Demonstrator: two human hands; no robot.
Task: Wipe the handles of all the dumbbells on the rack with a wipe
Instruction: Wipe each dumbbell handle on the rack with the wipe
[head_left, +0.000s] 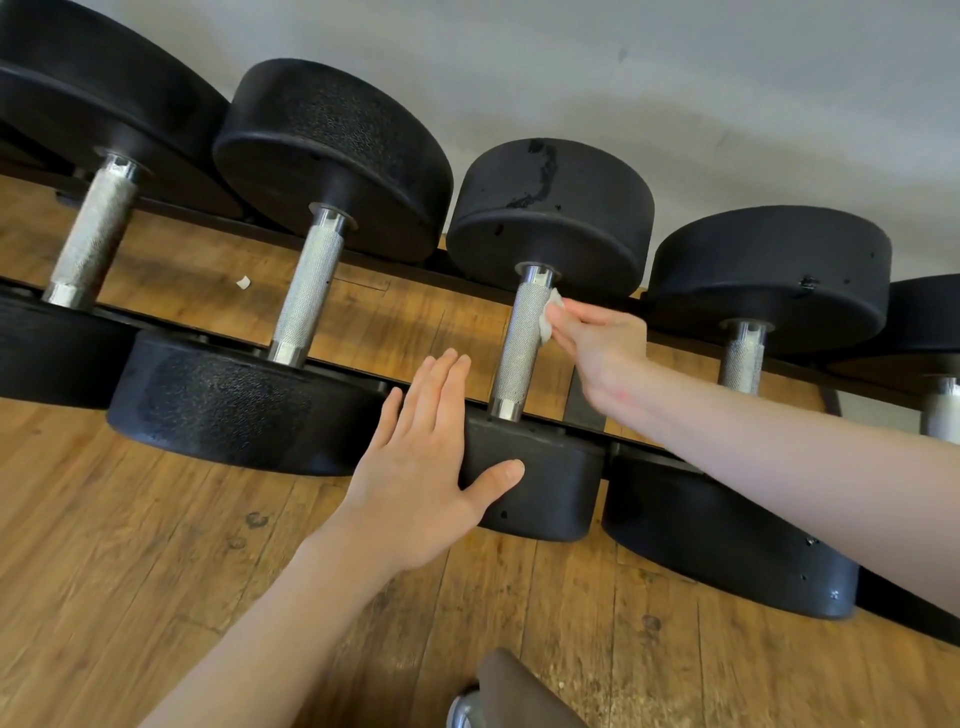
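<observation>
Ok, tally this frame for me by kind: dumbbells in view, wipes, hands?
Dumbbells: 5, the rightmost cut off by the frame edge
Wipes: 1
Hands: 2, left hand and right hand
Total: 8

A: From where does the head view look?
B: From above and in front of the rack (395, 376), tilted down, close to it, facing the wall (675, 78) behind it.
A: How much of the rack fits in?
B: One row of dumbbells, cut off at the left and right edges; the floor (130, 545) shows below the rack, and both forearms enter from the bottom and right.
A: Any second view?
B: No, only this one wide-angle view, with curved edges.
</observation>
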